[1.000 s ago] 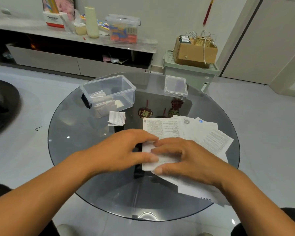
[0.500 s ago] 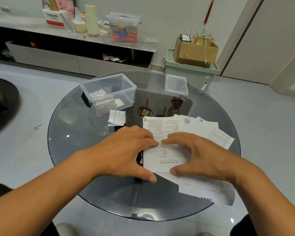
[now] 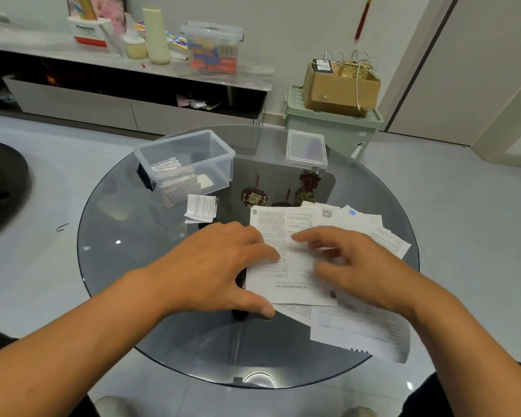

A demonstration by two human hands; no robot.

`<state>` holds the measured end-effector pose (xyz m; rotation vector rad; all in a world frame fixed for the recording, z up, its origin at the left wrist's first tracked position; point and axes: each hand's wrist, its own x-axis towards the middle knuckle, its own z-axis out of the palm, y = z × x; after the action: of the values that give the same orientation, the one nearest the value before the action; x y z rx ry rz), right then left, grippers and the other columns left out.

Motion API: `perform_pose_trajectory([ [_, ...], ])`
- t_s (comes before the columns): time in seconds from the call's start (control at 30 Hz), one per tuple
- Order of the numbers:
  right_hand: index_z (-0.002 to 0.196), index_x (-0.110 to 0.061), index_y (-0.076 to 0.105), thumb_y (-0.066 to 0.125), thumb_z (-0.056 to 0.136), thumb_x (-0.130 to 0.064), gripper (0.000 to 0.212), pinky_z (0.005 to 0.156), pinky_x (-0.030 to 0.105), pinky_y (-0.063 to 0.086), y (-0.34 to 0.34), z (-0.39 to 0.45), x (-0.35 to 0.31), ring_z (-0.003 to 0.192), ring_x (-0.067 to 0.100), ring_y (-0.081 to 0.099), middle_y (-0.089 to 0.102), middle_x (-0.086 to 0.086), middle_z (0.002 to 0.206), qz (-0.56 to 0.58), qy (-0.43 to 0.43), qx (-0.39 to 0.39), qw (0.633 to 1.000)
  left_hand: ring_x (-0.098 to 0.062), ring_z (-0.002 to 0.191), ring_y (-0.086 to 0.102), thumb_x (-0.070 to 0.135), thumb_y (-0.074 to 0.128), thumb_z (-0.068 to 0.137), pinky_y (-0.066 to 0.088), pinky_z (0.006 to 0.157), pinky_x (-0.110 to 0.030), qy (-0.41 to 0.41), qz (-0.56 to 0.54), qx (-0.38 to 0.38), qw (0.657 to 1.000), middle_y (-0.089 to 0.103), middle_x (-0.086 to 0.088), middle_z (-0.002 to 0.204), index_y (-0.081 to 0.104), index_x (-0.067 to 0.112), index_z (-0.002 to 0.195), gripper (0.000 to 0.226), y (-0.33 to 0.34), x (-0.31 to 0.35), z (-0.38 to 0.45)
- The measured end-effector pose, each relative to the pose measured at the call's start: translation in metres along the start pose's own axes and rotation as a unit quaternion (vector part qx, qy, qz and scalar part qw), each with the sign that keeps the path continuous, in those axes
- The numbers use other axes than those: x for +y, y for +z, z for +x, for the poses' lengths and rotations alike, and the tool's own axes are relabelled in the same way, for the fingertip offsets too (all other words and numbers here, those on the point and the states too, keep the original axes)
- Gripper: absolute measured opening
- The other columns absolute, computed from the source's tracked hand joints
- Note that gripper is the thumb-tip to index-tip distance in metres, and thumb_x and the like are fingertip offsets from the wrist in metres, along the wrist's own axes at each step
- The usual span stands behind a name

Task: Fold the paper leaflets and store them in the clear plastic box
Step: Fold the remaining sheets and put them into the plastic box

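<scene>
A printed white leaflet [image 3: 286,254] lies flat on top of a loose pile of leaflets [image 3: 367,332] on the round glass table [image 3: 127,236]. My left hand [image 3: 223,266] presses on the leaflet's left edge with fingers spread and the thumb at its lower corner. My right hand [image 3: 355,266] hovers over the leaflet's right side, fingers loosely bent, blurred. The clear plastic box [image 3: 190,161] stands open at the back left with several folded leaflets inside. One folded leaflet [image 3: 201,207] lies on the glass just in front of the box.
The box's clear lid [image 3: 306,149] lies at the back of the table. Red ornaments [image 3: 254,197] show through the glass. Behind stand a low cabinet [image 3: 127,85] with clutter and a green bin [image 3: 331,124] carrying a cardboard box. The pile overhangs the table's near right edge.
The top leaflet was folded small under both hands; it now lies opened out larger. My right hand has lifted and slid right; my left hand stays on the left edge.
</scene>
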<state>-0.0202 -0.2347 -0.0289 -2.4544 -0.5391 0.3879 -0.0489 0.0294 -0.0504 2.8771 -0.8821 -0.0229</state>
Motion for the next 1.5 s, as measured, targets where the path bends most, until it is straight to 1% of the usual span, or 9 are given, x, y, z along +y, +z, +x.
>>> perform_pose_trajectory([
  [0.17,0.127,-0.040,0.066,0.058,0.103,-0.013,0.037,0.095,0.040,0.059,-0.006,0.009,-0.001,0.106,0.014,0.069,0.062,-0.018,0.131,0.244,0.140,0.152,0.947,-0.013,0.091,0.049,0.088,0.033,0.083,0.044,0.082,-0.035,0.006,0.047,0.015,0.999,0.054,0.015,0.111,0.058,0.042,0.129,0.070,-0.004,0.010,0.001],
  [0.37,0.126,-0.028,0.067,0.054,0.103,-0.003,0.036,0.082,0.044,0.065,-0.013,0.010,0.001,0.115,0.023,0.064,0.060,0.000,0.131,0.375,0.221,0.121,0.892,-0.012,0.091,0.051,0.094,0.023,0.081,0.043,0.084,-0.034,0.004,0.075,0.015,0.997,0.057,0.013,0.114,0.059,0.039,0.129,0.081,-0.002,0.012,0.001],
  [0.67,0.123,-0.049,0.065,0.073,0.092,-0.004,0.056,0.097,0.046,0.056,-0.008,0.006,-0.002,0.121,0.012,0.061,0.058,-0.013,0.141,0.247,0.112,0.099,0.958,-0.011,0.102,0.049,0.096,0.025,0.079,0.043,0.089,-0.033,-0.016,0.070,0.014,0.997,0.054,0.015,0.126,0.052,0.039,0.137,0.087,-0.002,0.014,0.000],
  [0.83,0.131,-0.060,0.054,0.080,0.089,-0.014,0.068,0.084,0.025,0.059,0.000,0.008,0.002,0.101,-0.004,0.067,0.023,-0.036,0.157,0.076,0.029,0.051,0.995,-0.010,0.113,0.044,0.100,0.025,0.074,0.040,0.097,-0.032,-0.021,0.058,0.000,0.998,0.047,0.016,0.136,0.044,0.039,0.145,0.095,-0.001,0.010,0.000],
  [0.93,0.133,-0.057,0.055,0.085,0.083,-0.011,0.074,0.089,0.025,0.060,0.008,0.012,0.005,0.115,0.002,0.059,0.017,-0.036,0.157,0.004,-0.009,0.047,0.999,-0.008,0.124,0.037,0.102,0.028,0.070,0.035,0.106,-0.032,-0.027,0.033,-0.008,0.999,0.039,0.017,0.148,0.035,0.039,0.152,0.104,0.001,0.007,-0.002],
  [1.0,0.125,-0.052,0.063,0.089,0.079,-0.020,0.062,0.104,0.029,0.050,0.009,0.014,0.005,0.134,0.004,0.039,0.017,-0.030,0.159,-0.067,-0.041,0.074,0.994,-0.007,0.129,0.034,0.103,0.030,0.068,0.031,0.110,-0.031,-0.028,0.017,-0.010,0.999,0.036,0.017,0.152,0.030,0.037,0.155,0.109,0.002,0.005,-0.003],
  [1.1,0.102,-0.050,0.072,0.087,0.081,-0.028,0.034,0.110,0.037,0.042,0.007,0.016,0.004,0.126,0.004,0.036,0.036,-0.023,0.152,-0.170,-0.055,0.093,0.979,-0.006,0.126,0.032,0.104,0.035,0.065,0.029,0.109,-0.028,-0.022,0.003,-0.014,1.000,0.035,0.019,0.150,0.029,0.036,0.156,0.114,0.002,0.001,-0.003],
  [1.27,0.088,-0.038,0.075,0.073,0.092,-0.041,0.006,0.086,0.043,0.057,0.007,0.016,0.007,0.086,0.003,0.064,0.071,-0.022,0.090,0.027,0.009,0.077,0.997,-0.005,0.106,0.043,0.101,0.051,0.059,0.038,0.096,-0.028,-0.017,-0.080,-0.006,0.997,0.048,0.030,0.118,0.041,0.050,0.141,0.097,0.000,-0.004,0.000],
  [1.5,0.111,-0.040,0.066,0.090,0.072,-0.048,0.046,0.089,0.042,0.058,0.015,0.024,0.006,0.095,0.008,0.070,0.075,-0.017,0.101,0.149,0.095,0.107,0.978,-0.005,0.083,0.064,0.050,0.080,0.080,0.052,0.073,-0.024,-0.211,-0.370,0.124,0.896,0.062,0.014,0.096,0.046,0.047,0.130,0.060,0.020,0.000,0.016],
])
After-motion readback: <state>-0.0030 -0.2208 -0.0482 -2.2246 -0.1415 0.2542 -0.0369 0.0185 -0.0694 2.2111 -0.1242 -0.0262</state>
